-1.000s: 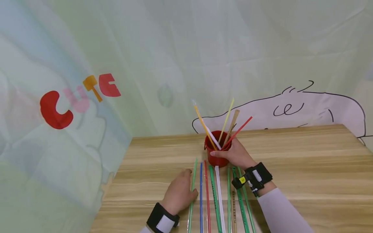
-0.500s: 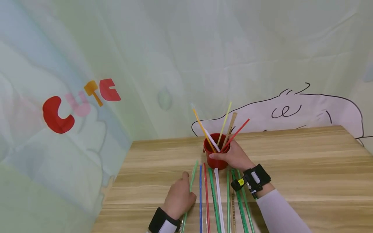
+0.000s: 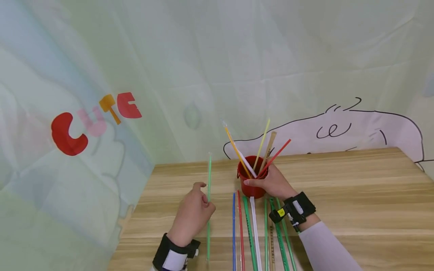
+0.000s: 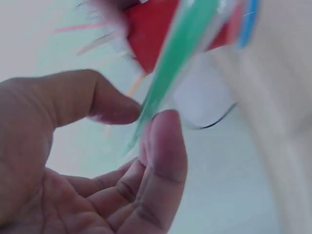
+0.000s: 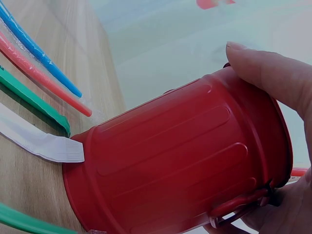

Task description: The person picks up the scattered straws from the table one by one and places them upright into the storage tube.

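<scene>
Between thumb and index finger my left hand (image 3: 192,215) pinches a green drinking straw (image 3: 208,237) in a clear wrapper. In the left wrist view this straw (image 4: 181,51) passes blurred across the front of the bucket. My right hand (image 3: 275,182) grips the rim of a small red metal bucket (image 3: 251,189), which stands upright on the table. Its thumb (image 5: 265,70) lies over the rim in the right wrist view. Out of the bucket lean an orange straw (image 3: 233,142), a yellow straw (image 3: 260,146), a brown paper-wrapped straw (image 3: 270,145), a red straw (image 3: 278,153) and a white one (image 3: 247,164).
In front of the bucket several straws lie side by side on the wooden table (image 3: 352,195): a blue straw (image 3: 234,233), a red straw (image 3: 242,237), a white-wrapped straw (image 3: 256,237), a brown straw (image 3: 272,244) and green ones (image 3: 250,229). A printed cloth (image 3: 217,67) hangs behind.
My left hand has taken the leftmost green straw from the row and moved it left and upward, off the table. My right hand and the bucket stay in place.
</scene>
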Action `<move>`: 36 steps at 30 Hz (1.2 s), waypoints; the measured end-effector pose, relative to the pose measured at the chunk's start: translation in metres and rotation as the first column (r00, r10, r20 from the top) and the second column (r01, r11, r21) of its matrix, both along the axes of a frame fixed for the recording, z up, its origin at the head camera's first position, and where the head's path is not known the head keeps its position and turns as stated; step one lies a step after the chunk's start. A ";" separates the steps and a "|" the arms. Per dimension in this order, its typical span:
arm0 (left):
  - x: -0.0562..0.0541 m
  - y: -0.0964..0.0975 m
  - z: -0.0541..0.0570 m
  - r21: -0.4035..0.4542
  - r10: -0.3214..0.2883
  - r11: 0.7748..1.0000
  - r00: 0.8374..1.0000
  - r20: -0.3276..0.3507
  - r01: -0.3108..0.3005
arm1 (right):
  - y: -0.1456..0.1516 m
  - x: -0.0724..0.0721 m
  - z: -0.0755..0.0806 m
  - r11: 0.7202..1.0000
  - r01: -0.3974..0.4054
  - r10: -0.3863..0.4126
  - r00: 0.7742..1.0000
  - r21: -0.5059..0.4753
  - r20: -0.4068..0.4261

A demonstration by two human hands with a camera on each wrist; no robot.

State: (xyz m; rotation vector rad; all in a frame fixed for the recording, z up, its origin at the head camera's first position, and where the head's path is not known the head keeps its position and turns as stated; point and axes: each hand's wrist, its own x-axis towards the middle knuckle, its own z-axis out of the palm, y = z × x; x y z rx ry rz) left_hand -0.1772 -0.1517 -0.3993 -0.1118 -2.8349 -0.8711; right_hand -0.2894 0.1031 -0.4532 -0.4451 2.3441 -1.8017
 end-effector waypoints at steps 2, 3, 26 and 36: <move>-0.001 -0.001 0.013 0.014 0.012 1.000 0.998 -0.063 -0.011 | 0.000 0.000 0.000 1.000 -0.006 0.006 1.000 0.002 -0.008; -0.002 -0.002 0.020 0.024 0.016 1.000 0.995 -0.100 -0.014 | 0.000 0.000 0.000 1.000 -0.010 0.010 1.000 0.001 -0.012; -0.066 0.033 0.067 0.380 0.106 0.922 0.892 -0.440 0.078 | 0.000 0.001 -0.001 0.999 -0.029 0.029 0.999 -0.028 -0.023; -0.083 0.056 0.026 0.396 0.064 0.915 0.940 -0.336 0.079 | -0.001 -0.001 0.002 0.999 -0.036 0.035 0.999 -0.038 -0.025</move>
